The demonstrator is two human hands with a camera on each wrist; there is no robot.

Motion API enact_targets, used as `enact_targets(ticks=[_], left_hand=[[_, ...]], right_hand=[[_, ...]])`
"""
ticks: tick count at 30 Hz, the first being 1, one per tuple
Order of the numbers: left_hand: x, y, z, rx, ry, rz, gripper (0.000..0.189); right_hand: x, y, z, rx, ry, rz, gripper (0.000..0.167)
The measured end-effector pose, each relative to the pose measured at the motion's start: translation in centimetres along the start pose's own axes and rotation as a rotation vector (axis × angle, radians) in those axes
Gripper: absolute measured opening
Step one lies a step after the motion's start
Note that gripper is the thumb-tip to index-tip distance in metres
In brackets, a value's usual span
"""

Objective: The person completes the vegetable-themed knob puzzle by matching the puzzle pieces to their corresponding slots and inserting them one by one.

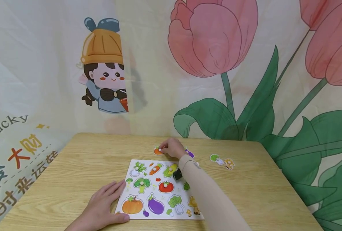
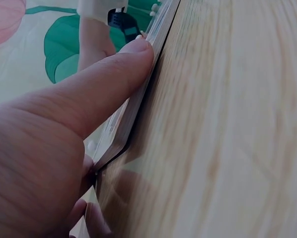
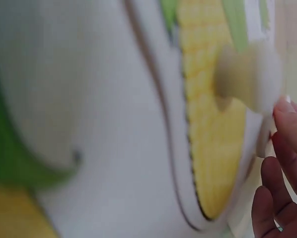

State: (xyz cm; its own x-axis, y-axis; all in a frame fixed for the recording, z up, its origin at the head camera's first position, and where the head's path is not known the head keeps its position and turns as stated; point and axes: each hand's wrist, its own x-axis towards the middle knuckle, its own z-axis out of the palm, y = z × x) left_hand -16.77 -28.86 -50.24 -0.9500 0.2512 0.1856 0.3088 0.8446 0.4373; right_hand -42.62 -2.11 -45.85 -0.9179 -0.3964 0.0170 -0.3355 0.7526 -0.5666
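In the head view, a white vegetable puzzle board (image 1: 156, 192) lies on the table. My left hand (image 1: 102, 203) rests at its near left corner, the thumb along the near edge and the extended fingers against the left side. Beyond the far edge, my right hand (image 1: 172, 148) pinches the white knob of an orange pumpkin puzzle piece (image 1: 157, 151). Behind that hand an eggplant piece (image 1: 189, 153) is partly hidden. Knobbed pieces sit in the board, among them corn (image 3: 213, 124), tomato (image 1: 166, 186) and broccoli (image 1: 142, 185). My right forearm hides the board's right side.
A cabbage piece (image 1: 216, 159) and a mushroom piece (image 1: 229, 164) lie on the wooden table (image 1: 246, 192) right of the board. A printed curtain (image 1: 150, 80) hangs behind the table. A black wrist device (image 1: 177, 174) is on my right arm.
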Motion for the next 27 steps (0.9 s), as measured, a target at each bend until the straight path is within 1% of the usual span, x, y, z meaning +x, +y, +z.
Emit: enact_targets(ticks=[4, 7, 9, 12, 14, 17, 21, 24, 27], left_hand=[[0.0, 0.1, 0.0, 0.008, 0.003, 0.012, 0.117], [-0.1, 0.2, 0.0, 0.003, 0.003, 0.015, 0.118], [-0.2, 0.1, 0.0, 0.007, 0.008, 0.022, 0.118], [-0.2, 0.0, 0.0, -0.007, 0.008, 0.022, 0.118], [-0.1, 0.1, 0.0, -0.013, 0.010, 0.033, 0.117], [0.1, 0.0, 0.1, -0.024, 0.013, 0.049, 0.116], [0.1, -0.2, 0.2, -0.004, 0.023, 0.061, 0.115], [-0.1, -0.4, 0.3, 0.012, 0.028, 0.063, 0.115], [0.0, -0.4, 0.3, 0.016, 0.027, 0.067, 0.115]], right_hand=[[-0.4, 0.0, -0.5, -0.055, 0.001, -0.006, 0.007], [-1.0, -0.2, -1.1, -0.104, 0.006, -0.031, 0.007], [-1.5, -0.5, -1.5, -0.126, 0.008, -0.049, 0.008], [-2.9, -1.1, -2.2, -0.144, 0.012, -0.081, 0.008], [-4.3, -1.4, -2.7, -0.135, 0.026, -0.097, 0.008], [-7.0, -2.1, -3.3, -0.106, 0.050, -0.143, 0.007], [-10.7, -3.4, -3.3, -0.065, 0.060, -0.197, 0.006], [-13.0, -4.2, -2.7, -0.033, 0.044, -0.197, 0.006], [-14.8, -4.6, -2.0, -0.014, 0.026, -0.184, 0.005]])
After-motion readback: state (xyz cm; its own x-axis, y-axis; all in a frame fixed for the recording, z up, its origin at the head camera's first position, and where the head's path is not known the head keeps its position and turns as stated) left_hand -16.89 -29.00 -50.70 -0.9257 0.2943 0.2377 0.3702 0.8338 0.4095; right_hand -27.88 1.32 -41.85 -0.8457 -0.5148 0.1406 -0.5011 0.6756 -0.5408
